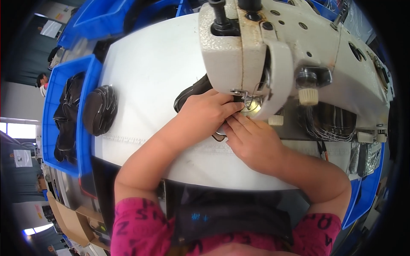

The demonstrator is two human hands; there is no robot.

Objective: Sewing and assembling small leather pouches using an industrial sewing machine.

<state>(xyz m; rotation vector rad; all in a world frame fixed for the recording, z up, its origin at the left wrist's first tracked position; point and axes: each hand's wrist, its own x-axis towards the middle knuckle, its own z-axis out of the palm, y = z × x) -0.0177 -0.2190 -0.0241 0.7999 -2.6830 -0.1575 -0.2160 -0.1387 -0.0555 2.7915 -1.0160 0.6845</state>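
Observation:
At the needle of a white sewing machine [230, 64], a dark brown fabric piece [191, 93] lies on the pale table, mostly covered by my hands. My left hand [208, 112] rests over it, fingers closed and pressing it close by the presser foot [247, 101]. From the other side, my right hand [256, 138] brings its fingertips together at the same piece, right beside the left fingers. A small curved edge [219, 137] of the work shows below the hands. The fabric directly under the fingertips is hidden.
Left on the table stands a stack of dark rounded pieces [101, 110], beside a blue bin [81, 147] holding dark fabric parts. More dark pieces [331, 121] lie under the machine arm at right. Scissors or tweezers [323, 150] lie near the right forearm.

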